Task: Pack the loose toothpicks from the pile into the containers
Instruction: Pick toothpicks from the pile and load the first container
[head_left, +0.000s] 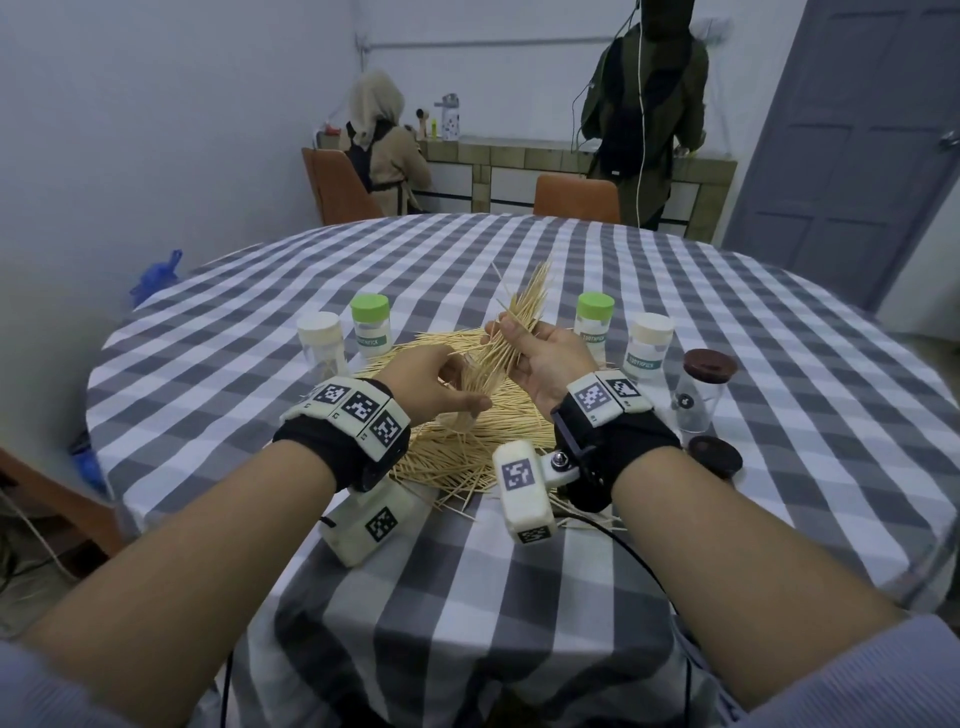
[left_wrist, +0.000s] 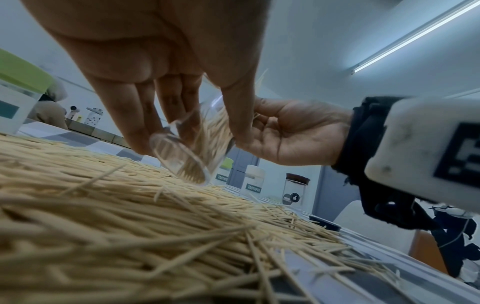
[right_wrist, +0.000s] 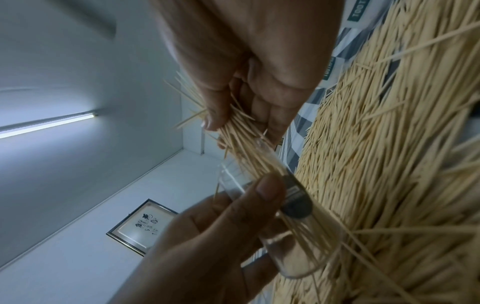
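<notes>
presently: bundle (head_left: 511, 332) of toothpicks, long axis slanting down-left, lower ends inside the tilted jar (right_wrist: 291, 222) above the pile (head_left: 467, 447). right hand (head_left: 540, 358) pinches bundle; left hand (head_left: 436, 384) grips jar, directly below-left.

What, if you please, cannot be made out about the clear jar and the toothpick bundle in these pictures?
- Head view: the clear glass jar is mostly hidden behind the left hand.
- Left wrist view: how full the jar is; blurred glass.
- Right wrist view: the bundle of pale wooden toothpicks in the right hand; its count is blurred.
</notes>
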